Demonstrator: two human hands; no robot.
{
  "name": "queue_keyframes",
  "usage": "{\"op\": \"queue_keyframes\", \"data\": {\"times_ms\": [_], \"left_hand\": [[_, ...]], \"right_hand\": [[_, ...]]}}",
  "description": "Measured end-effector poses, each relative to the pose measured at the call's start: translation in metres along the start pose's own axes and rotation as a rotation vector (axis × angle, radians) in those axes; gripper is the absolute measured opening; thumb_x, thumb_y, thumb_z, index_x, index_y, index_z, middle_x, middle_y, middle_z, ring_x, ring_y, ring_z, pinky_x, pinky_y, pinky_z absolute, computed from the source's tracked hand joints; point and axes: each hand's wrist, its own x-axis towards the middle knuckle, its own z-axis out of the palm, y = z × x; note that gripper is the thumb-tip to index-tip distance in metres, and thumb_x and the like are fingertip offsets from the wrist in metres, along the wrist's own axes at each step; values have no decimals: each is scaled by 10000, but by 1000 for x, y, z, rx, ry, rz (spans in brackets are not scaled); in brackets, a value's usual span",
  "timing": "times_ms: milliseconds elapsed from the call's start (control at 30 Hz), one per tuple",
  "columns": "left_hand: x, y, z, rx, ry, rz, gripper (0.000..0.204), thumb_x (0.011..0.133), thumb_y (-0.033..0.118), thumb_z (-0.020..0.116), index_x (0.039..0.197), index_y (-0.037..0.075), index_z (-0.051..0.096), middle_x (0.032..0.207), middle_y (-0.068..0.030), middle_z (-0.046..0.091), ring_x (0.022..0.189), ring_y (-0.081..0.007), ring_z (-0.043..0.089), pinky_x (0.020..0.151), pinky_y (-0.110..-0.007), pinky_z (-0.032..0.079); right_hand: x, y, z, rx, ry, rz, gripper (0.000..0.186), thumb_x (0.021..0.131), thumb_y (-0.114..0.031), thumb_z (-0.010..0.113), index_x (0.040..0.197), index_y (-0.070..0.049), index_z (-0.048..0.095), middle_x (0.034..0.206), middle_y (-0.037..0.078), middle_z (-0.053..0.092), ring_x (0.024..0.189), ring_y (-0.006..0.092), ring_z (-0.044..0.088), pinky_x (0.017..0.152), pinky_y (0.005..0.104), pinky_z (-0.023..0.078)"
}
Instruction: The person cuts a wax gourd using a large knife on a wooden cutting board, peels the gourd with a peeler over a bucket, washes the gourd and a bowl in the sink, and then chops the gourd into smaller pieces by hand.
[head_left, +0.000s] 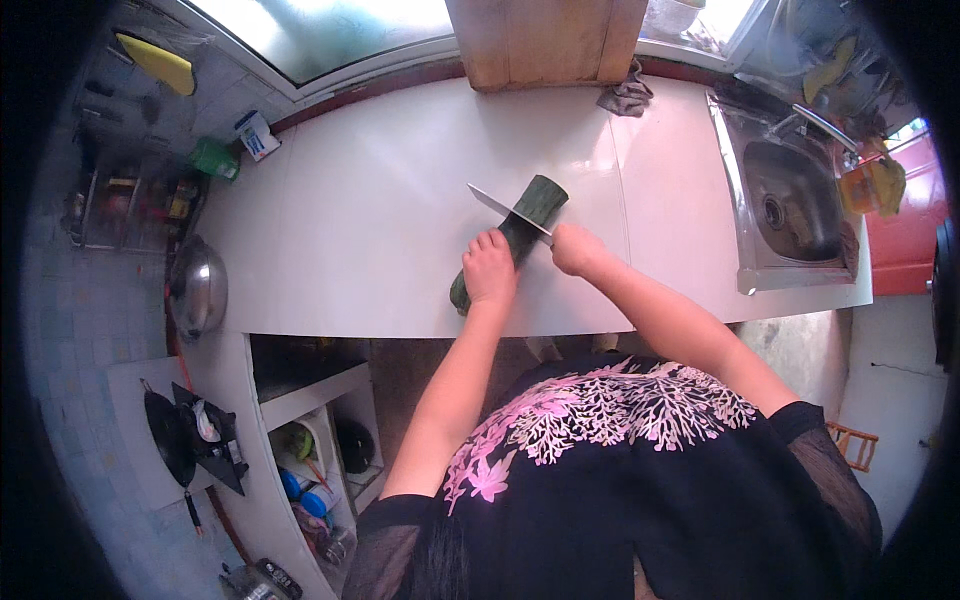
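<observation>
A long, dark green winter melon lies slantwise on the white countertop, its flat cut end pointing away from me and to the right. My left hand is wrapped over its nearer half and pins it to the counter. My right hand is closed round the handle of a kitchen knife. The blade crosses the melon just beyond my left fingers, its tip reaching out past the melon's left side. How deep the edge sits in the melon I cannot tell.
A wooden board stands upright at the window, a dark rag beside it. To the right is a steel sink with a tap. A metal bowl stands at the left end, with a black pan nearer me. Open shelves sit below.
</observation>
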Motion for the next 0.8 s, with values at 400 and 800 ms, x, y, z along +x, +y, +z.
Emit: {"op": "queue_keyframes", "data": {"times_ms": [400, 800], "left_hand": [[48, -58, -6, -402, -319, 23, 746, 544, 396, 795, 1105, 14, 485, 1074, -177, 565, 993, -315, 564, 834, -400, 460], [54, -57, -8, -446, -256, 134, 701, 545, 423, 792, 1047, 14, 524, 1017, -155, 579, 981, -302, 558, 830, -415, 458]], "right_hand": [[34, -10, 12, 39, 54, -102, 224, 794, -189, 562, 789, 15, 657, 857, 234, 637, 828, 373, 627, 740, 440, 501], [28, -27, 4, 10, 4, -2, 196, 752, -70, 542, 896, -12, 662, 949, 213, 641, 903, 351, 628, 775, 434, 509]]}}
